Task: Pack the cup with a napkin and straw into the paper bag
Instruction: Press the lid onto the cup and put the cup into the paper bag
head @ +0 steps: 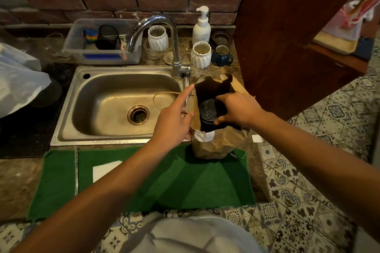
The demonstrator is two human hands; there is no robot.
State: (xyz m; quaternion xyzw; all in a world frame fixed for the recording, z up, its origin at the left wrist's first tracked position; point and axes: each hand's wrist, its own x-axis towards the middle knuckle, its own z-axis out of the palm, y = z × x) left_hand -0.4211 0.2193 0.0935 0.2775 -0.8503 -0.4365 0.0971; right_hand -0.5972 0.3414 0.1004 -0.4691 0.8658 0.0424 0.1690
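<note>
Steel sink (115, 96), chrome faucet (164, 33), soap bottle (202, 26), 2 white ribbed jars (201, 54).

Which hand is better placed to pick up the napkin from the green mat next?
Left hand, probably: the napkin lies on its side, and the right hand grips the cup.

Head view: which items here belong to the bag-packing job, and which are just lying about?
Job: paper bag; cup inside it, gripped by the right hand; left hand holding the bag's edge; napkin; straw.

Lying about: sink, faucet, soap bottle, blue mug, plastic tub.
</note>
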